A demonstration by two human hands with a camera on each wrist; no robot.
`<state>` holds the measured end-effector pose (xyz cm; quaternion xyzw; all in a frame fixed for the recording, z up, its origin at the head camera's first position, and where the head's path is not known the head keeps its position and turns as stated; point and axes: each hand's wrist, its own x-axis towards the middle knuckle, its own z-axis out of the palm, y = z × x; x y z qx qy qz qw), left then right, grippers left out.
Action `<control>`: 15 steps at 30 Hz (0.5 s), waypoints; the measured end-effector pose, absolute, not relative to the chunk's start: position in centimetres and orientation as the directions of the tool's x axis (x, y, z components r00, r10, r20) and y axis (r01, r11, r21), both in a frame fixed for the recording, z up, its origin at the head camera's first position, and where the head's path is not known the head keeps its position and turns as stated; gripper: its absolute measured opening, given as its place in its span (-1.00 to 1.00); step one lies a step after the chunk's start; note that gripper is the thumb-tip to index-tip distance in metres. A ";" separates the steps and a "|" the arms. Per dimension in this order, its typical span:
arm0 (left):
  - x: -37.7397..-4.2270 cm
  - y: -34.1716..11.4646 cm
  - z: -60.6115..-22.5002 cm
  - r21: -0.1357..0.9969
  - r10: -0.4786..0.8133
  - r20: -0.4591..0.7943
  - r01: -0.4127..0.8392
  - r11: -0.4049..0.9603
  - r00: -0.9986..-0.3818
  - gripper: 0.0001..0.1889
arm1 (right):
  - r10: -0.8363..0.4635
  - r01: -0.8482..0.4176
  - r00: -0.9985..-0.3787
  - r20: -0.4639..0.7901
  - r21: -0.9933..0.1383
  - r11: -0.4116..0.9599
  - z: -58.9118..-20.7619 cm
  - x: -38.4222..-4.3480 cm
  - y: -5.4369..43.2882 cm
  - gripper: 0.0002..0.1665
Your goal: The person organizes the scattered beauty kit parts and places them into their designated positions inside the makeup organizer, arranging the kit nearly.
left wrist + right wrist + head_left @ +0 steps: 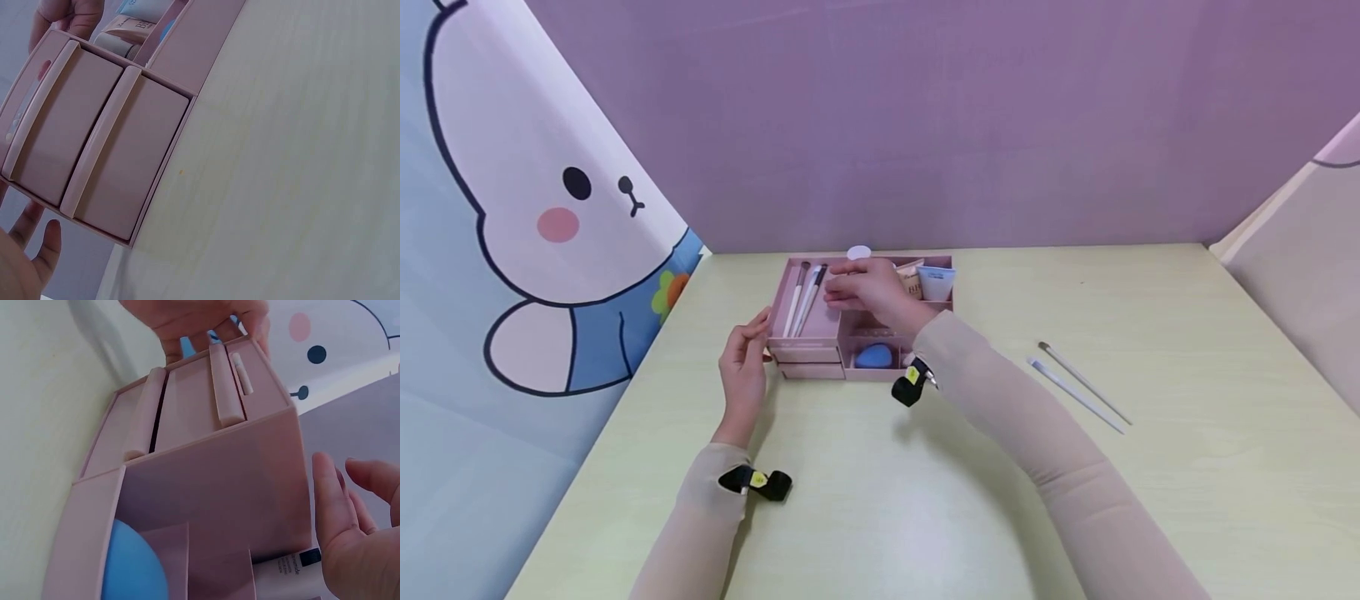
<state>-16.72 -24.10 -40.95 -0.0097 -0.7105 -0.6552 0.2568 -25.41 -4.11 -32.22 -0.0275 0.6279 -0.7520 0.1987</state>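
A pink makeup organizer stands at the back of the table, with two drawers on its left front. My left hand is at the organizer's left side; in the left wrist view its fingers are spread beside the wall. Over the top, my right hand reaches with fingers extended near the right edge of the upper tray, nothing visible in its grasp. Makeup brushes lie side by side in that tray. A blue makeup sponge sits in a front compartment, and cosmetic tubes stand in the back right one.
Two more makeup brushes lie on the table to the right of the organizer. A white round item shows at the organizer's back edge. A purple backdrop rises behind, and a cartoon-printed cloth hangs at left.
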 end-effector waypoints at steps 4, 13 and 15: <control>-16.7 -24.1 -40.9 0.925 -0.320 0.379 0.351 0.143 -0.868 -0.79 | -0.355 0.260 -0.915 -0.192 -0.953 -0.154 -32.0 -24.7 -3.3 -0.55; -16.8 -24.1 -41.0 0.928 -0.323 0.373 0.345 0.142 -0.870 -0.79 | -0.417 0.245 -0.894 -0.165 -0.959 -0.144 -31.6 -23.5 -1.0 -0.58; -16.8 -24.2 -41.1 0.928 -0.324 0.371 0.342 0.144 -0.870 -0.79 | -0.425 0.245 -0.890 -0.165 -0.959 -0.140 -31.6 -23.3 -0.5 -0.56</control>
